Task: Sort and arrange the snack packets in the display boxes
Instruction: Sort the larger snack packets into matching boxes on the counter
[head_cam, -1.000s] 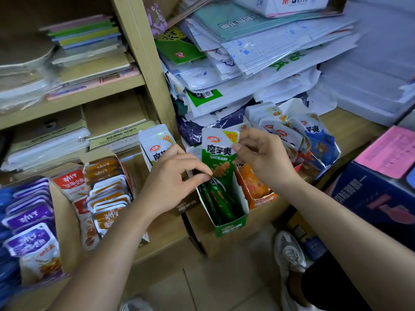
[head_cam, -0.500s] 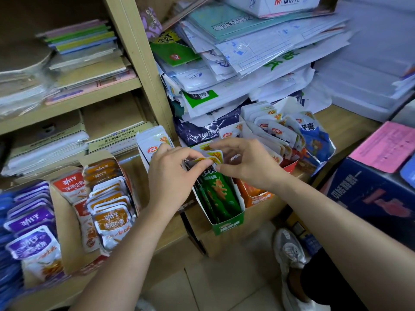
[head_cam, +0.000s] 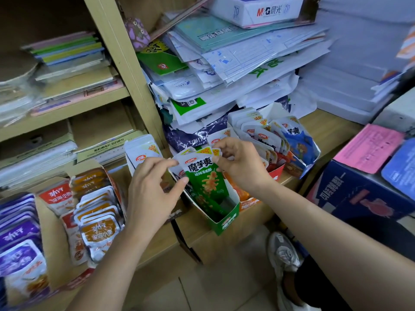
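left hand (head_cam: pixel 150 194): I am pinching the left edge of the green-and-white foil snack packets (head_cam: pixel 205 176) with curled fingers
right hand (head_cam: pixel 240 167): I am pinching their top corner
packets: standing in the open green cardboard display box (head_cam: pixel 229 221), sitting at the wooden counter (head_cam: pixel 325 129) edge

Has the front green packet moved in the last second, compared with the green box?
Yes. The front green packet has gone down, deeper into the green display box; its top is nearer the box rim than before.
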